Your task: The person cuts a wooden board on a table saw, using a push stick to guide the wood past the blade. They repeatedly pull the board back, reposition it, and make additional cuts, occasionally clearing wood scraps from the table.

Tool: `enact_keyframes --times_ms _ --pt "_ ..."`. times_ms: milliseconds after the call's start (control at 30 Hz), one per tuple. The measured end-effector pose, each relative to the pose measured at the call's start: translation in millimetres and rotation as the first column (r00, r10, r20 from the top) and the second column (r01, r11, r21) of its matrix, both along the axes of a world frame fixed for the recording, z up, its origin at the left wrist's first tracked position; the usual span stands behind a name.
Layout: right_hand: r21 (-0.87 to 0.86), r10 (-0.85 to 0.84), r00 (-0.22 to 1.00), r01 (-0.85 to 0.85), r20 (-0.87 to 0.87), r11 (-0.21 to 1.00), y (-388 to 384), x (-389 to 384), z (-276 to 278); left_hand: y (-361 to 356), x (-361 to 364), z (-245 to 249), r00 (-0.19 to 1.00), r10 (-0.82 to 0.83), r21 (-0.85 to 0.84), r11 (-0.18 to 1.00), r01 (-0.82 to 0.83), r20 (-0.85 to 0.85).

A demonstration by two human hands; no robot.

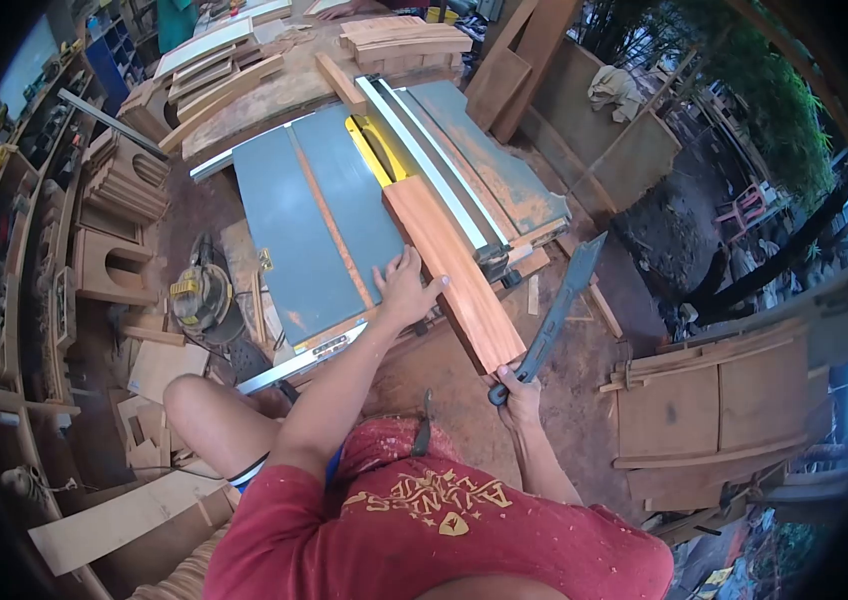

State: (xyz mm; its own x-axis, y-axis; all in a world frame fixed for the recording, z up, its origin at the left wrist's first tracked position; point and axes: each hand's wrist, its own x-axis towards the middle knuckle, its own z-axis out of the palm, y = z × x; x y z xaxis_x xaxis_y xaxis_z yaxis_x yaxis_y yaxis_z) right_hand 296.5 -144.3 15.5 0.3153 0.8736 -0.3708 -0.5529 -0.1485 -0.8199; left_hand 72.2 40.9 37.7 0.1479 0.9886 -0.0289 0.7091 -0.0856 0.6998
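A long reddish wooden board (pixel 459 275) lies on the grey table saw (pixel 294 225), along the left side of its rip fence (pixel 434 160). Its far end reaches the yellow insert (pixel 374 150), and its near end overhangs the front edge. My left hand (pixel 406 292) rests at the board's left side with fingers apart, touching it. Around the board's near end, my right hand (pixel 519 398) is closed, its thumb near the end face. That hand also has the handle of a dark push stick (pixel 552 318), which slants up to the right of the board. The fingers underneath are hidden.
Stacked boards (pixel 404 40) stand on the bench beyond the saw. A yellow-and-black circular power tool (pixel 202 290) sits on the floor at left, near cut-out wooden panels (pixel 114 265). Larger panels (pixel 709 405) lie at right. Another person's hand (pixel 344 8) shows at the far top.
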Motion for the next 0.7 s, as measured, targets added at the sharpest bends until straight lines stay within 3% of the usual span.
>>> enact_keyframes --times_ms 200,400,600,700 --pt "-0.062 0.010 0.999 -0.009 0.031 0.998 26.6 -13.1 1.2 23.7 -12.7 -6.9 0.999 0.039 0.000 0.999 -0.039 0.000" --pt "-0.066 0.004 0.976 0.011 0.220 0.998 49.7 -29.3 9.8 42.8 -23.7 1.7 0.999 0.027 0.017 0.999 -0.028 0.037" --pt "-0.090 0.014 0.970 0.008 0.243 0.996 71.2 -43.3 21.4 61.2 -29.3 -10.7 0.994 0.093 0.039 0.995 -0.095 0.056" --pt "-0.085 -0.067 0.966 0.091 0.248 0.992 83.2 -53.1 17.7 69.0 -30.8 -16.1 0.987 0.127 0.045 0.990 -0.132 0.096"
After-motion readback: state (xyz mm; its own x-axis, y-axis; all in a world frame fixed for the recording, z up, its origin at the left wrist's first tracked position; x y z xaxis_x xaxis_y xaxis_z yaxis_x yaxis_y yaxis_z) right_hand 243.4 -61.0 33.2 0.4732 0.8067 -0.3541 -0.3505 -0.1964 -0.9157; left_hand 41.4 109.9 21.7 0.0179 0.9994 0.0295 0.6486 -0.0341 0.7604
